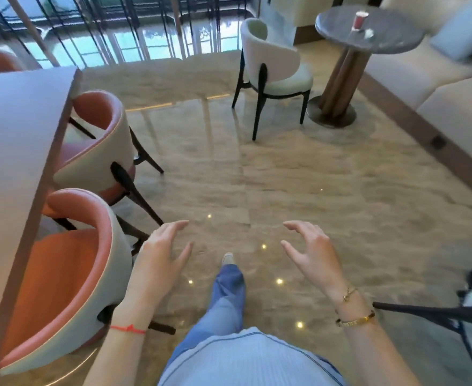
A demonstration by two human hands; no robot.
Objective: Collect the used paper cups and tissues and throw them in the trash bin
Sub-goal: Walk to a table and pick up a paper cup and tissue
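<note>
A red paper cup (pixel 359 20) stands on a round grey table (pixel 391 37) far ahead at the upper right. Beside the cup lies a small white crumpled tissue (pixel 368 32). My left hand (pixel 161 253) and my right hand (pixel 311 250) hover in front of my body above the floor, fingers loosely spread, holding nothing. Both are far from the cup and tissue. No trash bin shows in this view.
A long pale table (pixel 14 151) runs along the left with two orange-and-white chairs (pixel 70 268) tucked beside it. A white chair (pixel 273 68) stands left of the round table. A beige sofa (pixel 438 79) lines the right. Polished marble floor (pixel 257 176) stretches ahead.
</note>
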